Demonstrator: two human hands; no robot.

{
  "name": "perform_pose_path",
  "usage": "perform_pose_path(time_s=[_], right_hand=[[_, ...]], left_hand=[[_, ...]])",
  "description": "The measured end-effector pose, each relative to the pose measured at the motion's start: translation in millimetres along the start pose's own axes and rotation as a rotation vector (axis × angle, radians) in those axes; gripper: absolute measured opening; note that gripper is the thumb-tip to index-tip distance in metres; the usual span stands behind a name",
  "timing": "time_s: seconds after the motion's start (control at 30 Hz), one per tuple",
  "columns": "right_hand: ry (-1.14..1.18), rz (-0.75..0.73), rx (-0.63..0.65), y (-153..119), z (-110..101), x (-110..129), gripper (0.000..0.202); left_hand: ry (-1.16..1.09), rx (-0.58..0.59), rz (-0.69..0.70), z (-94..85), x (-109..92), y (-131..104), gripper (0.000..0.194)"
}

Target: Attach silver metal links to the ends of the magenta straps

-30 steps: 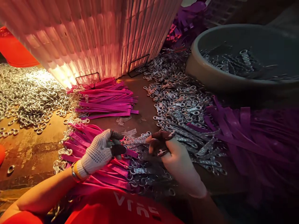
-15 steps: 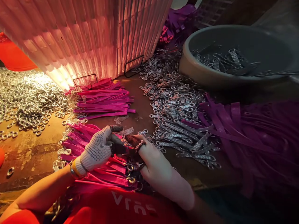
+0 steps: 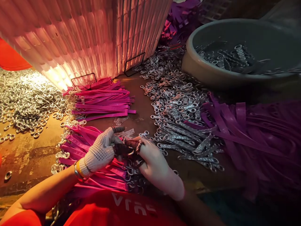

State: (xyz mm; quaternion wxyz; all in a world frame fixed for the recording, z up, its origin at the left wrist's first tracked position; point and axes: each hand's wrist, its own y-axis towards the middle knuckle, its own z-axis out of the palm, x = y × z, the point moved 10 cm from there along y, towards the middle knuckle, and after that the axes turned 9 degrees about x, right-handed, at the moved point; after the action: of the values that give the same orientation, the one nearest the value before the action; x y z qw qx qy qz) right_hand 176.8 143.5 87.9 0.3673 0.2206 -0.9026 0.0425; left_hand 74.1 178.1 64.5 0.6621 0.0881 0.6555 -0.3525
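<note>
My left hand (image 3: 102, 152), in a white dotted glove with dark fingertips, is closed with its thumb stretched to the right. Opposite it, my right hand (image 3: 154, 158), with dark finger covers, is closed, and its fingertips meet those of the left. A small metal ring (image 3: 130, 153) shows at the right fingertips; whatever else the fingers hold is hidden. Beneath both hands lie pink straps (image 3: 78, 142) with metal rings at their ends. A second bundle of pink straps (image 3: 103, 102) lies just beyond.
Loose metal rings (image 3: 33, 103) are heaped at left. Metal links with eyelets (image 3: 178, 110) spread to the right, beside purple straps (image 3: 263, 135). A grey basin (image 3: 218, 73) holds more links. A ribbed translucent panel (image 3: 94, 40) stands at the back, lit from behind.
My right hand has shifted slightly, its fingers drawn closer to my left fingertips. A ring now shows between the hands. The view has tilted a little.
</note>
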Motion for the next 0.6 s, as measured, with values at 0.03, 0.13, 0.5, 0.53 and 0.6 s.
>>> perform_pose_path(time_s=[0.03,0.13,0.5,0.53,0.6], right_hand=[[-0.097,0.021,0.002,0,0,-1,0.047],[-0.301,0.066,0.081,2,4,-3,0.03],[-0.175,0.246,-0.117,0,-8,-18,0.011],[-0.14,0.298,-0.115,-2,-9,-29,0.012],[-0.07,0.368,-0.166,-8,-18,-44,0.015]], left_hand=[[0.017,-0.007,0.009,-0.9,-2,-1,0.057],[0.133,0.044,0.069,3.7,-12,-4,0.046],[-0.174,0.016,-0.042,6.7,-7,31,0.034],[-0.039,0.03,0.003,3.6,-12,44,0.031],[0.421,0.052,0.104,-2.5,-22,74,0.025]])
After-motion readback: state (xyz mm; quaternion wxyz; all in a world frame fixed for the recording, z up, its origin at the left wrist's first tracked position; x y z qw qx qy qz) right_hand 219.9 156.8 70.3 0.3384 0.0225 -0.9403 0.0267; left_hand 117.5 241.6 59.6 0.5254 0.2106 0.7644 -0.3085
